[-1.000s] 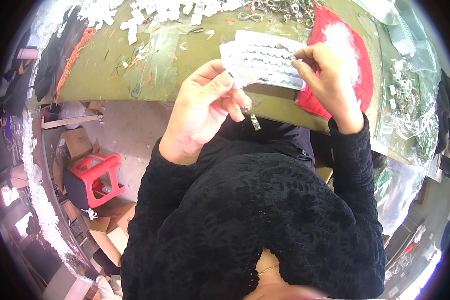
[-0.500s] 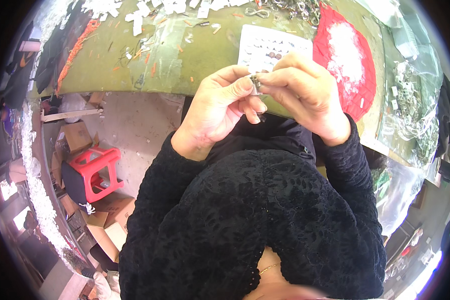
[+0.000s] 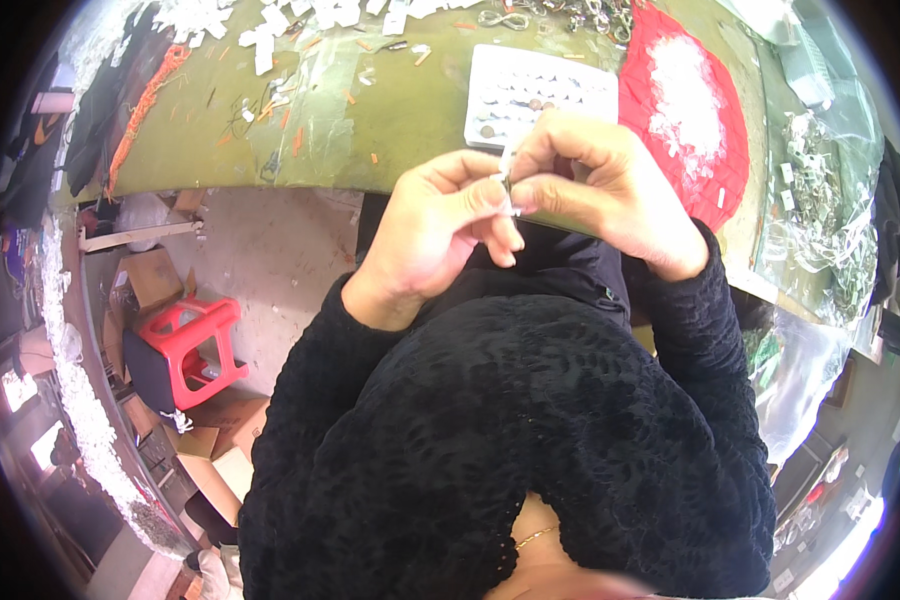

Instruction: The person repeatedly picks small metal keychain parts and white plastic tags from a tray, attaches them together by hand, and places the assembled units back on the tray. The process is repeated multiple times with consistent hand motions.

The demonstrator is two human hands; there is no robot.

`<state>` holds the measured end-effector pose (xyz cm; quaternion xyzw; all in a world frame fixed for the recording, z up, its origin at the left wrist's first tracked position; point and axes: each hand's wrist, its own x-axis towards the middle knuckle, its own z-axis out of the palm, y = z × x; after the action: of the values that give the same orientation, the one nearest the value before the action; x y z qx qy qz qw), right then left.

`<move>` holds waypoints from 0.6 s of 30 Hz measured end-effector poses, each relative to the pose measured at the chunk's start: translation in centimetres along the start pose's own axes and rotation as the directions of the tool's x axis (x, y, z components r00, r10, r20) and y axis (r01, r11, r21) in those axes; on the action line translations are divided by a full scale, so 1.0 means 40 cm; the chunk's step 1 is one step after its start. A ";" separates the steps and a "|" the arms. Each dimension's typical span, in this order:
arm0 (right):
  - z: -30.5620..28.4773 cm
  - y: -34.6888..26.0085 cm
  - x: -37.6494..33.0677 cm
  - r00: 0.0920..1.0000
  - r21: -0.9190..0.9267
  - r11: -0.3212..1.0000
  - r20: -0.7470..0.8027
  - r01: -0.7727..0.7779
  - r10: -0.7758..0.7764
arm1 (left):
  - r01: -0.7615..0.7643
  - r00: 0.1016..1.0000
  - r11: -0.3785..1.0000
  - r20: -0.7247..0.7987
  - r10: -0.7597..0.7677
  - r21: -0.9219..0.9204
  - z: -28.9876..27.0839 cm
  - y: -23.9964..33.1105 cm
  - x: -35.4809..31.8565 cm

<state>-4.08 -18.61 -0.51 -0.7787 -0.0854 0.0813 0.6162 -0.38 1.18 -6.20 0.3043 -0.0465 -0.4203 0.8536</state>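
My left hand [image 3: 432, 232] and my right hand [image 3: 602, 188] meet in front of my chest, fingertips pinched together on a small metal clasp [image 3: 508, 186] with a bit of white on it. Both hands hold this little piece just above the near edge of the green table [image 3: 390, 120]. Behind the hands lies a white tray [image 3: 530, 92] with rows of round pockets, a few holding small brown pieces. Black sleeves cover both forearms.
A red cloth [image 3: 682, 90] with a heap of white bits lies right of the tray. Clear bags of metal parts [image 3: 820, 190] sit at the far right. White scraps [image 3: 270, 30] litter the table's back. A red plastic stool [image 3: 185, 335] and cardboard boxes [image 3: 150, 280] stand on the floor at left.
One second ago my right hand held the white tray up; it now lies on the table. Both hands have come together on the small clasp.
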 end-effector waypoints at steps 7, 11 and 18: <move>0.017 0.039 -0.024 0.978 0.128 0.971 -0.010 -0.203 0.206 | 0.079 0.997 0.990 -0.013 -0.078 0.116 -0.014 -0.021 -0.021; -0.005 0.056 -0.027 0.963 0.139 0.990 -0.264 -0.016 0.053 | 0.055 0.997 0.998 0.044 -0.057 0.037 -0.029 -0.005 -0.017; 0.016 0.112 0.033 0.853 -0.746 0.635 -0.186 0.200 -0.488 | -0.001 0.998 0.997 -0.060 0.005 0.072 -0.053 0.029 -0.027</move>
<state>-2.81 -18.72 -5.06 -0.9216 -0.1414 -0.2277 0.2809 0.45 3.55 -7.07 0.3474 -0.0362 -0.4077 0.8437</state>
